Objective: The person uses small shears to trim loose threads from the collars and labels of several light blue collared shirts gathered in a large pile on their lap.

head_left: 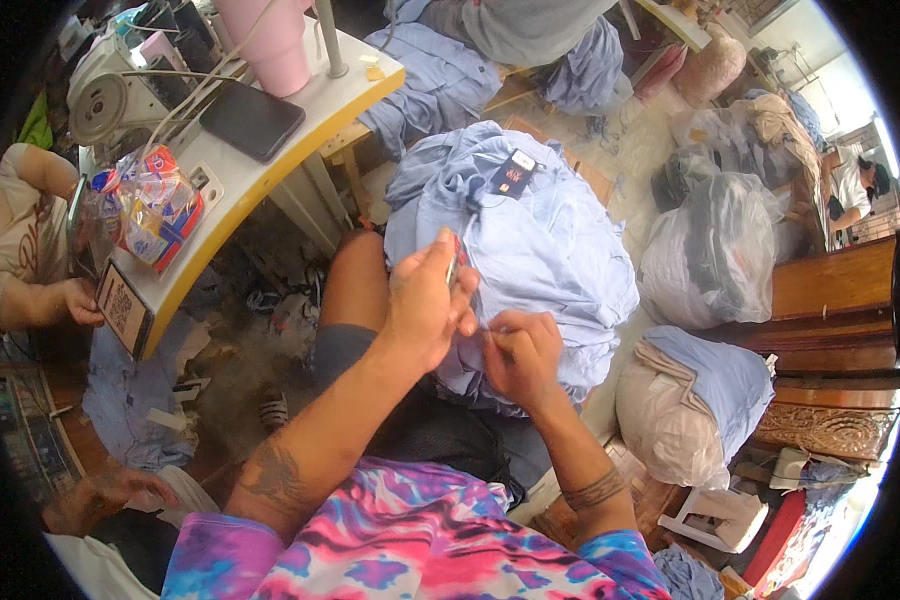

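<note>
A large heap of light blue cloth lies in front of me, by my knees, with a dark hang tag on top. Over its near side my left hand is closed, thumb up. A small thing with a red part and a metallic glint shows between its fingers; its kind is mostly hidden. Close by on the right, my right hand is pinched shut above the cloth's near edge. Whatever its fingertips hold is too small to make out.
On the left, a yellow-edged table carries a phone, pink tumbler, snack packages and sewing machine. Another person sits beyond it. Stuffed plastic bags, a cloth-topped sack and white stool stand right.
</note>
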A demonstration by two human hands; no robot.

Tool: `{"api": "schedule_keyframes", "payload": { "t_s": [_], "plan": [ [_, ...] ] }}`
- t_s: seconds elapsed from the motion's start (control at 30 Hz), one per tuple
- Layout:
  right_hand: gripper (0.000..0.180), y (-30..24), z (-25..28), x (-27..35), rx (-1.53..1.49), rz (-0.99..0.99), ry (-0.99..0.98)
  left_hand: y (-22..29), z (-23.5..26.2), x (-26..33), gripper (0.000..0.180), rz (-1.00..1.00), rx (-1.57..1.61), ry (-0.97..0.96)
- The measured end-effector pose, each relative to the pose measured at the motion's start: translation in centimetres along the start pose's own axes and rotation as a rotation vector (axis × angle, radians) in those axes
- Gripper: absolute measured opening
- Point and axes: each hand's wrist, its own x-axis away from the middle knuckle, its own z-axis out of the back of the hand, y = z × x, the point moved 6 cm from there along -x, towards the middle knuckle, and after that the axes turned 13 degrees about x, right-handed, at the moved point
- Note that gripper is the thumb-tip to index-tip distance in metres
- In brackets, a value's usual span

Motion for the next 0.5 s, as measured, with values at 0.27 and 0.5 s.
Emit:
{"api": "schedule_keyframes", "payload": {
  "t_s": [0.27,0.5],
  "plan": [
    [0.03,-1.5,0.4,1.3,-0.091,0.029,-0.1,0.4,0.6,-1.2,0.034,-0.014,-0.046,0.022],
    [0.021,0.5,1.1,-1.5,-0.393,-0.278,-0.402,0.2,2.3,0.4,0.043,-0.104,-0.236,-0.076]
  ]
}}
